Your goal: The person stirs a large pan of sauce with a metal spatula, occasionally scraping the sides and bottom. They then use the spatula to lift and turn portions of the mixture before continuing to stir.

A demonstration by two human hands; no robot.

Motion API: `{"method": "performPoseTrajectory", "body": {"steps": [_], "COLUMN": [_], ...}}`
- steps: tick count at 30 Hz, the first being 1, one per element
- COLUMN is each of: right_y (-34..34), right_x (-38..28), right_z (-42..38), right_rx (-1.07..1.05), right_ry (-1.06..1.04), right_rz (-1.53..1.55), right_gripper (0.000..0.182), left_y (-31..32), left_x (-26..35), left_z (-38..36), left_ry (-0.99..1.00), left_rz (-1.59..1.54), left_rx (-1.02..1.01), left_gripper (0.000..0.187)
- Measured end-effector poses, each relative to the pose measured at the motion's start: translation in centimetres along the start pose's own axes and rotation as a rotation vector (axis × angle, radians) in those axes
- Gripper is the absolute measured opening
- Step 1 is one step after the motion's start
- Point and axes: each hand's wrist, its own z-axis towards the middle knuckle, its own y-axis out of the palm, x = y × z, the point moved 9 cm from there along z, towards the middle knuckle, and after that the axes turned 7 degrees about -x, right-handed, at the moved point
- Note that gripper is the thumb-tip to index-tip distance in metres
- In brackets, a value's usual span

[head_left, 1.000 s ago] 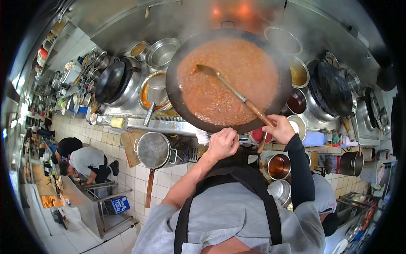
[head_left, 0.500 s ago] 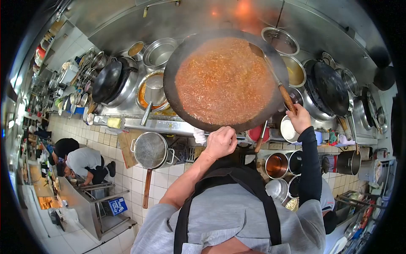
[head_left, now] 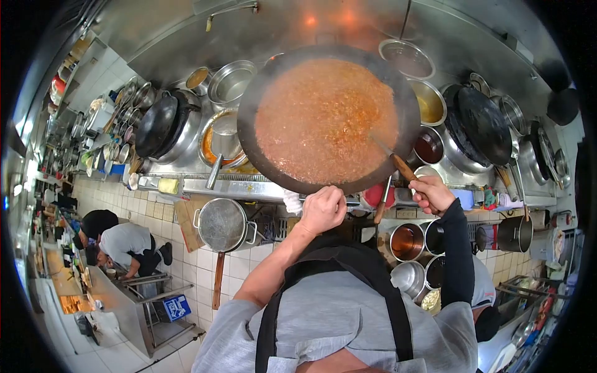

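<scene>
A large dark wok (head_left: 247,133) holds steaming reddish-brown sauce (head_left: 323,118) with oil on its surface. My left hand (head_left: 324,208) is closed at the wok's near rim; a white cloth lies just left of it. Around the wooden handle of a ladle (head_left: 403,166), my right hand (head_left: 433,194) is closed at the wok's right side. The ladle's head is sunk in the sauce and hidden.
Left of the wok are a strainer over a pot (head_left: 214,140) and a metal bowl (head_left: 231,84). More woks (head_left: 488,127) flank it. A lidded pot (head_left: 222,225) stands lower left. Two people (head_left: 127,242) bend over at left; another person (head_left: 484,292) is behind at right.
My right hand has moved down and slightly left with the ladle, whose head has gone from the wok's upper right rim into the sauce. My left hand stays at the rim.
</scene>
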Motion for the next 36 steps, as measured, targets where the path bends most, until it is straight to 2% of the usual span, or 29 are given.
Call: {"method": "performPoseTrajectory", "body": {"steps": [2, 6, 11, 17, 23, 26, 29, 32, 33, 36], "right_y": [0.1, -0.3, -1.0, -0.4, 1.0, 1.7, 1.7, 2.2, 3.3, 3.9], "right_x": [0.5, 1.4, 3.6, 5.3, 6.6, 6.9, 7.8, 5.5, 3.6, 1.9], "right_z": [-0.3, -0.4, 0.5, 0.8, 0.9, 1.1, 1.9, 1.1, 0.0, 0.2], "right_rx": [-0.081, -0.196, -0.243, -0.249, -0.181, -0.121, 0.022, 0.571, 0.603, 0.673], "right_ry": [0.042, -0.004, -0.068, -0.130, -0.155, -0.194, -0.261, -0.831, -0.598, -0.462], "right_rz": [0.133, 0.270, 0.345, 0.423, 0.456, 0.416, 0.153, -0.686, -0.661, -0.784], "right_gripper": [0.026, 0.031, 0.040, 0.042, 0.042, 0.036, 0.039, 0.045, 0.050, 0.043], "left_y": [0.1, -0.1, 0.0, 0.3, 0.4, 0.3, 0.2, 0.2, 0.2, 0.4], "left_x": [-0.1, -0.1, -0.4, -0.5, -0.4, -0.2, -0.3, -0.3, -0.3, -0.4], "left_z": [-0.1, -0.1, -0.1, 0.0, 0.1, 0.2, 0.2, 0.2, 0.2, 0.2], "left_ry": [-0.005, -0.012, -0.022, -0.029, -0.009, -0.001, -0.011, -0.023, -0.026, -0.032], "left_rz": [-0.001, -0.017, -0.012, 0.000, -0.004, 0.002, 0.003, 0.004, 0.006, 0.007], "left_rx": [-0.003, 0.005, -0.010, -0.037, -0.031, -0.028, -0.027, -0.021, -0.019, -0.027], "left_gripper": [0.015, 0.016, 0.020, 0.019, 0.018, 0.017, 0.017, 0.017, 0.016, 0.016]}}
